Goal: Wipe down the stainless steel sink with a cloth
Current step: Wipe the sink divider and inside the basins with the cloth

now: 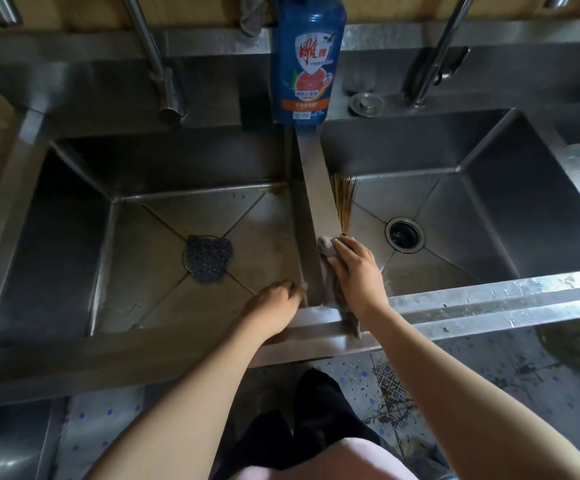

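- My right hand point(354, 271) is curled over the crumpled grey cloth point(328, 252) and presses it onto the flat steel divider point(311, 174) between the two basins of the double-basin stainless steel sink point(489, 299). The cloth's loose tail hangs toward six o'clock over the front rim.
- My left hand point(274, 301) rests at nine o'clock from the right one, against the divider's near end. Its fingers are blurred, so I cannot tell whether they are straight or curled; it seems to hold nothing.
- I judge the step in hand to be wiping the divider. I should push the cloth toward twelve o'clock with even pressure and let it wrap both edges of the ridge.
- The fan of tan bristles of a brush point(345, 202) leans on the divider just past my fingertips at twelve o'clock. I should lift it aside rather than drag over it.
- The tall blue dish-soap bottle point(307, 64) stands at the divider's far end, so the stroke should stop short of it.
- The left basin looks grimier, with a dark wire scourer point(208, 258) over its drain; it probably needs the firmest wiping.
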